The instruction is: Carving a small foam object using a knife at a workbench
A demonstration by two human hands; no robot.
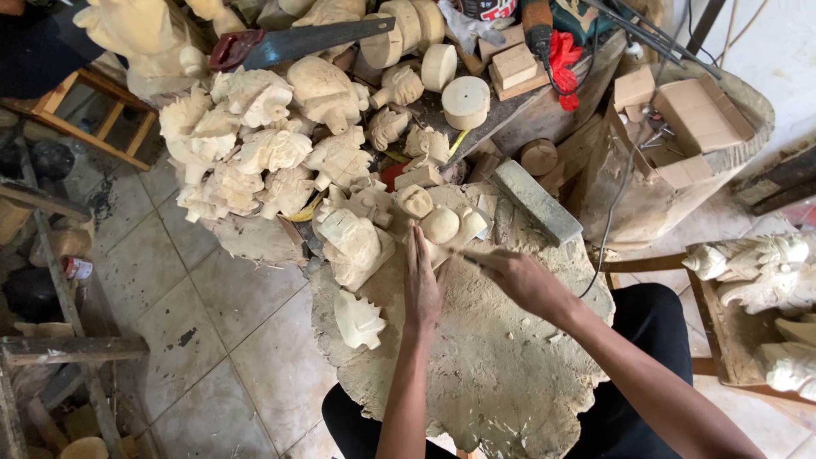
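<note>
A: Now, far left, a wooden stool frame (pixel 100 119) is seen on the tiled floor (pixel 212 331), and beside it a heap of pale carved figures (pixel 255 144) is piled, with a handsaw (pixel 297 41) laid across the top.

B: Moving in, a carved piece (pixel 357 319) is stood at the left edge of the big stump slab (pixel 493 374), and a larger carved block (pixel 353 246) is set just above it.

A: And the left hand (pixel 422 285) is stretched flat, fingers together and pressed forward against a small rounded carving (pixel 442 225) near the slab's far edge. Nothing is clamped; the carving is steadied, not gripped.

B: The right hand (pixel 523 280) is closed around a thin tool (pixel 472 259), whose tip is aimed at that same carving. Motion blur is noted there, so the tool's exact kind cannot be told.

A: Further right, a grey sharpening stone (pixel 535 202) is laid at the slab's edge, and round wooden discs (pixel 466 100) are stacked on the bench behind.

B: Far right, a second stump (pixel 748 127) is topped with wooden blocks (pixel 697 115), and more pale carvings (pixel 756 263) are rested on a low stool.
</note>
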